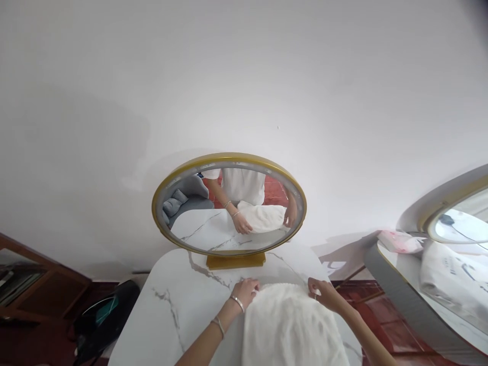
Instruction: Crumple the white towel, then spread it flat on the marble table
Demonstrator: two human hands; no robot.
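Both our forearms are bare and reach forward, slanting inward. Our left arm (209, 336) angles up to the right, its wrist nearly in line with the forearm; our right arm (362, 326) angles up to the left. Our left hand (244, 293) shows its back, the fingers bent and directed inward. Our right hand (325, 295) is curled, its fingers bent with the thumb near the forefinger. The two hands sit well apart, at nearly the same level
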